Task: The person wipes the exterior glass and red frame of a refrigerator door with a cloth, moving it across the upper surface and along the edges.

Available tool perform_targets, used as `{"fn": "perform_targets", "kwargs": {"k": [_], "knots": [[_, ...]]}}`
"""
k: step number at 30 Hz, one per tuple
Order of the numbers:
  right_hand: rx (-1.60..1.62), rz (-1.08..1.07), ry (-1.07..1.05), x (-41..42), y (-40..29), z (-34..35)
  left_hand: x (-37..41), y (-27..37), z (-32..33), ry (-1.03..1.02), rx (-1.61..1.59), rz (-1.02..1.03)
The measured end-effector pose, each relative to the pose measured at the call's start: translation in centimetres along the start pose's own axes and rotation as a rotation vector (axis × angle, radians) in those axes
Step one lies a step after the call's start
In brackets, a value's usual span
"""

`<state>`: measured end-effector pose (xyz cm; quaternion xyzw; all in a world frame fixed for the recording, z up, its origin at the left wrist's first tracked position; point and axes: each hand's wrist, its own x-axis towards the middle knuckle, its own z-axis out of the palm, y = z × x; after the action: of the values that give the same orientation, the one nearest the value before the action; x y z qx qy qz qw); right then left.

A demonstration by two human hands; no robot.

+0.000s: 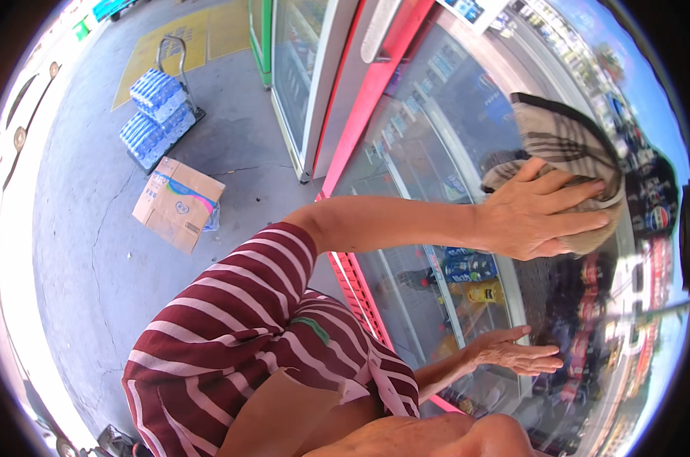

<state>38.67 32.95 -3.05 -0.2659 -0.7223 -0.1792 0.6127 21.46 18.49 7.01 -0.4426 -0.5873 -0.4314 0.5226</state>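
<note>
A beige cloth (562,137) with dark plaid stripes and a dark edge lies under my left hand (545,211), whose fingers are spread over it. My left arm reaches across to a glass door (413,188) with a pink frame, and the cloth appears pressed to the glass. Lower down, my right hand (513,351) holds nothing. Its fingers are apart and it is close to the same glass; contact cannot be told. Through the pane, shelves with bottles (470,268) show, mixed with reflections of the street.
A second glass-door cooler (305,63) stands beside this one. Behind lie a cardboard box (179,203) and a hand trolley (176,57) loaded with blue-wrapped bottle packs (156,125). The concrete floor (76,228) has a crack, and cars (22,134) stand at the far left.
</note>
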Motion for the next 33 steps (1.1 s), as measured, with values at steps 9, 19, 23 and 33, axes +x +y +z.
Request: {"fn": "perform_targets", "kwargs": {"k": [9,19,23,33], "knots": [[-0.004,-0.006,-0.021,-0.1,1.0,0.3,-12.8,-1.2,0.0,-0.367,0.010,0.104],[-0.003,-0.012,-0.027,-0.3,0.8,0.1,-0.5,-10.1,-2.9,0.164,0.165,-0.256],[0.013,0.011,-0.021,-0.2,0.3,0.3,-14.2,-9.2,-2.0,0.018,0.023,-0.509],[0.045,-0.097,0.010,-0.5,1.4,0.5,-16.2,-4.8,-1.7,-0.025,-0.126,-0.922]]}}
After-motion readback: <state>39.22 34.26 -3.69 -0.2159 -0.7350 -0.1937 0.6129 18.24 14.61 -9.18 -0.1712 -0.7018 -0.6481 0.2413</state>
